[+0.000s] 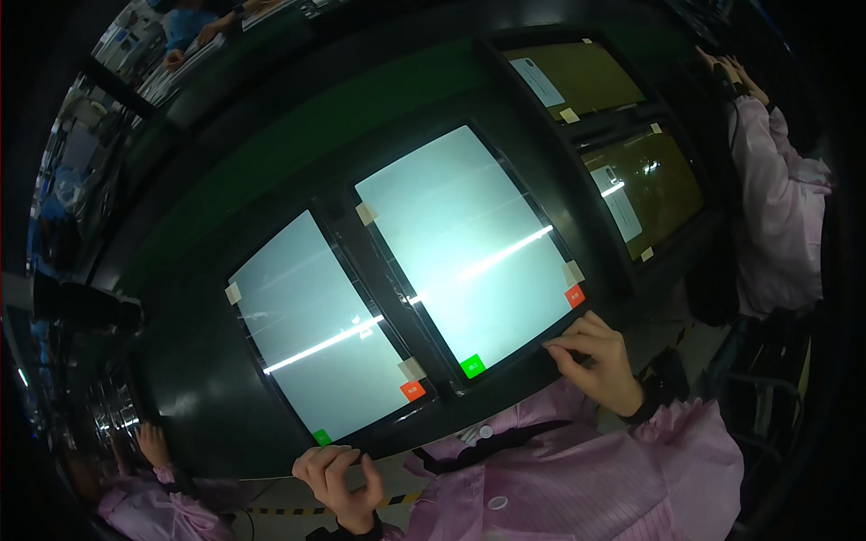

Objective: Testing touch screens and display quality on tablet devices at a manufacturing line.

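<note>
Two lit flat screens in dark frames, a left screen [316, 334] and a right screen [460, 243], lie slanted on the dark table in front of me. Each shows a pale blank picture with a green square and a red square at its near corners. My left hand [338, 482] is by the near edge of the left screen, fingers loosely curled and thumb apart, with nothing seen in it. Beside the right screen's near right corner is my right hand [603, 365], its fingers bent and thumb a little apart, also holding nothing visible. Pale tape tabs [412, 370] stick to the frames.
Two dimmer, yellowish screens [645, 185] [582, 79] in dark frames lie to the right, each showing a pale box. A person in a pink sleeve [776, 198] is at far right, another [162, 505] at lower left. A dark rounded object [90, 307] stands at left.
</note>
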`<action>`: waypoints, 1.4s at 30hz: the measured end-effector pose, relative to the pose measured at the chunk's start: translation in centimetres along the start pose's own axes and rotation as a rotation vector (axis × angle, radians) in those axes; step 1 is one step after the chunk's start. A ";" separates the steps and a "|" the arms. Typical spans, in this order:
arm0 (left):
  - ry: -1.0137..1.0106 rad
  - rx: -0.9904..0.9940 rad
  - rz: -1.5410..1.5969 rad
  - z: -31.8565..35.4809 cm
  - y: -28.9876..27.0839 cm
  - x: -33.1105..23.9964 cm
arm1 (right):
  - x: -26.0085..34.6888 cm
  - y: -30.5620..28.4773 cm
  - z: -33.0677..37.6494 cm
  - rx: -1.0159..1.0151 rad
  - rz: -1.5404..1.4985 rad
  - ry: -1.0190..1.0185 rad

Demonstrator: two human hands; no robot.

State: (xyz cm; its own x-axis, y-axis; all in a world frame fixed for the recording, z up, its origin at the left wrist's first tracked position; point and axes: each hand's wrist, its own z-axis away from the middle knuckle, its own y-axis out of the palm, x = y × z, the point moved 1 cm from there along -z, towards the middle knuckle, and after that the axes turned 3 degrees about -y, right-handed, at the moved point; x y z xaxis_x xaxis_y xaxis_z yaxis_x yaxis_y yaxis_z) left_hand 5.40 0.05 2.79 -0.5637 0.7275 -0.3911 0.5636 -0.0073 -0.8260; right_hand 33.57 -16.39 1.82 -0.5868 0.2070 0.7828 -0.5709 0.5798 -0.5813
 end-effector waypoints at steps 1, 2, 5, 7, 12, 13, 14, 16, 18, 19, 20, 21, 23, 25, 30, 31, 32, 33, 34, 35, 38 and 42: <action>-0.006 -0.001 -0.006 0.1 0.1 0.1 | -0.1 0.3 0.3 0.001 -0.002 0.001; -0.005 0.001 -0.009 0.1 0.0 0.1 | -0.3 0.6 0.7 0.001 -0.103 0.108; 0.012 0.032 -0.034 0.2 -0.3 0.3 | -0.3 1.6 1.2 -0.006 -0.329 0.298; 0.030 0.035 -0.081 0.1 0.0 0.2 | -0.2 2.0 1.4 -0.027 -0.462 0.400; 0.072 0.097 -0.115 -1.4 0.8 -0.6 | -0.4 1.8 1.4 -0.068 -0.400 0.372; 0.091 0.120 -0.122 -1.6 0.8 -0.5 | -0.3 1.8 1.1 -0.060 -0.409 0.368; 0.111 0.144 -0.123 -1.8 0.9 -0.5 | 0.0 1.7 0.8 -0.058 -0.262 0.252; 0.121 0.124 -0.139 -2.1 0.8 -0.3 | 0.2 1.7 0.5 -0.058 -0.116 0.134; 0.197 0.138 -0.159 -2.3 0.7 -0.3 | 0.2 1.8 0.4 -0.111 -0.004 0.031; 0.201 0.137 -0.153 -2.5 0.7 -0.3 | 0.3 1.7 0.3 -0.114 0.001 0.032; 0.205 0.145 -0.145 -2.6 0.7 -0.2 | 0.4 1.6 0.0 -0.124 0.048 0.006; 0.211 0.153 -0.135 -2.8 0.7 -0.3 | 0.5 1.4 -0.2 -0.135 0.097 -0.019; 0.220 0.153 -0.125 -2.7 0.5 -0.1 | 0.2 1.1 -0.7 -0.116 0.183 -0.155; 0.209 0.157 -0.130 -2.4 0.4 -0.3 | 0.4 0.6 -0.9 -0.035 0.273 -0.292; 0.195 0.169 -0.118 -2.2 0.7 -0.3 | 1.2 -1.0 -3.6 0.125 0.173 -0.245; 0.183 0.165 -0.122 -2.2 0.8 -0.3 | 1.5 -1.1 -4.7 0.054 0.215 -0.277; 0.167 0.158 -0.125 -2.1 0.7 -0.1 | 2.1 -1.2 -5.8 -0.014 0.260 -0.314; 0.144 0.166 -0.113 -1.9 0.8 0.0 | 2.4 -1.5 -7.0 -0.067 0.299 -0.323; 0.150 0.168 -0.106 -1.9 0.8 0.0 | 2.7 -1.9 -8.0 -0.120 0.338 -0.332; 0.159 0.159 -0.127 -2.0 0.7 -0.1 | 2.8 -2.6 -8.6 -0.150 0.346 -0.290; 0.161 0.167 -0.117 -2.1 0.8 0.1 | 0.8 -3.3 -9.0 -0.337 0.226 -0.174; 0.231 0.214 -0.107 -2.7 0.3 -0.1 | -1.3 -3.1 -8.6 -0.395 -0.065 -0.018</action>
State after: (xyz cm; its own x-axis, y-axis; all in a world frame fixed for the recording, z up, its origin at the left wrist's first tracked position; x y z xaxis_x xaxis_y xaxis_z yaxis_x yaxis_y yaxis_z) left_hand 7.26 1.78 3.69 -0.4469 0.8682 -0.2156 0.3556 -0.0487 -0.9334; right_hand 41.03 -11.65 4.53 -0.5687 0.1478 0.8092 -0.3445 0.8505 -0.3974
